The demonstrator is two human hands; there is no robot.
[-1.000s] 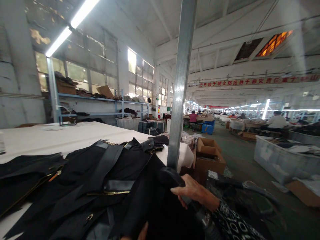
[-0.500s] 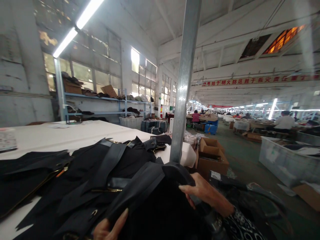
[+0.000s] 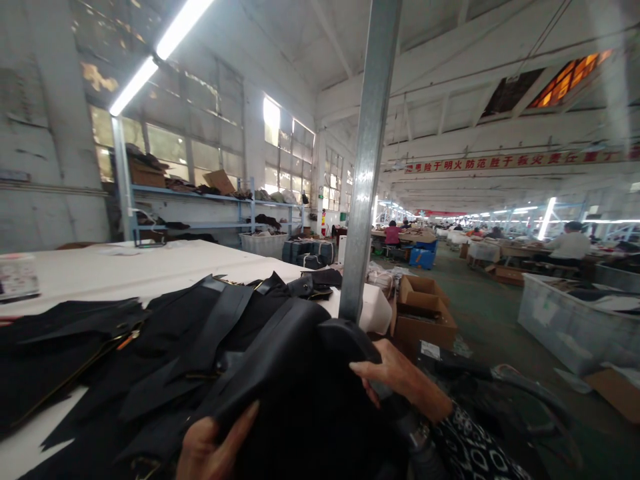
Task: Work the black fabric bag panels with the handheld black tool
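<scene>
Left hand (image 3: 215, 443), clamped on black fabric (image 3: 265, 353), has raised its edge, bringing it beside the curved hose nozzle (image 3: 350, 339) my right hand (image 3: 395, 373) grips.

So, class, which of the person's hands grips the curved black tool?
The right hand, with the patterned sleeve; the left hand holds black fabric instead.

Dim all round, with white tubes (image 3: 183, 27) glaring and black cloth (image 3: 310, 400) swallowing the light.
From here the tubes flare at upper left, one window (image 3: 271, 121) burns out to white, and the metal post (image 3: 366, 173) catches a pale glint. The cloth sinks into near-featureless shadow against the bright counter (image 3: 155, 260); haze streaks the upper right, the far background goes soft, and wide-angle stretch pulls at the edges.
</scene>
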